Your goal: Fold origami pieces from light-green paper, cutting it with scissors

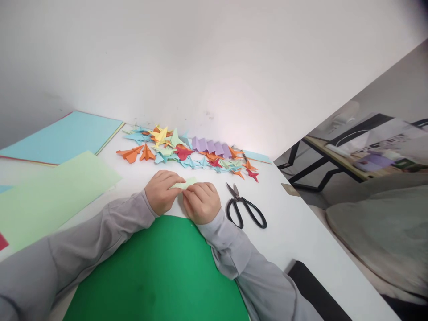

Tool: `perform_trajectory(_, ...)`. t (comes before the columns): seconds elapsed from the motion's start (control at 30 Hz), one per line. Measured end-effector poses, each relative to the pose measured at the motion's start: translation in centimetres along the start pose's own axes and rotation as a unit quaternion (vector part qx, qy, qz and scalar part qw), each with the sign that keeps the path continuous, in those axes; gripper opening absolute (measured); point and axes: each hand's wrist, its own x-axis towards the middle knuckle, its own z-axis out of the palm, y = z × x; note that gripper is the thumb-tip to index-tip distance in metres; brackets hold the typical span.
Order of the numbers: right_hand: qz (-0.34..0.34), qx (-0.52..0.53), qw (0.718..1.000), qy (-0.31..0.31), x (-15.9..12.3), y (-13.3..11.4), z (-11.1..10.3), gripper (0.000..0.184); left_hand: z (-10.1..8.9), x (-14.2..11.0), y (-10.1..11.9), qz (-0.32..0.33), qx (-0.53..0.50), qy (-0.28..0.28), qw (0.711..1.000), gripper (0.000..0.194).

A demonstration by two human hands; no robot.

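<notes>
Between my two hands is a small piece of pale green paper (190,182), partly hidden by the fingers. My left hand (163,192) pinches its left side between thumb and forefinger. On the right side, my right hand (202,203) is closed on the same piece, thumb and fingers pressed together. Both hands are just above the far edge of a large green sheet (157,267) on the white table. Black-handled scissors (246,207) lie to the right of my right hand, blades slightly apart and pointing away from me.
Many folded paper pieces, among them a yellow one (161,135) and an orange one (130,154), line the wall. A purple pleated strip (211,146) lies among them. Left are blue sheets (67,136) and a pale green sheet (63,196). A black object (316,290) lies near the right edge.
</notes>
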Motion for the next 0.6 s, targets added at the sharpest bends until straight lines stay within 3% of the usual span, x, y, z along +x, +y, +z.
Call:
perform_trajectory(0.2,0.020,-0.001,1.000,0.005,-0.1,0.5,0.1,0.011,-0.1,0.0,-0.2,-0.025,0.000,-0.020,0.999,0.021)
perform_trajectory(0.6,0.070,0.003,0.996,0.057,-0.8,1.9,0.6,0.007,-0.2,0.0,-1.1,-0.007,0.025,0.010,1.000,0.018)
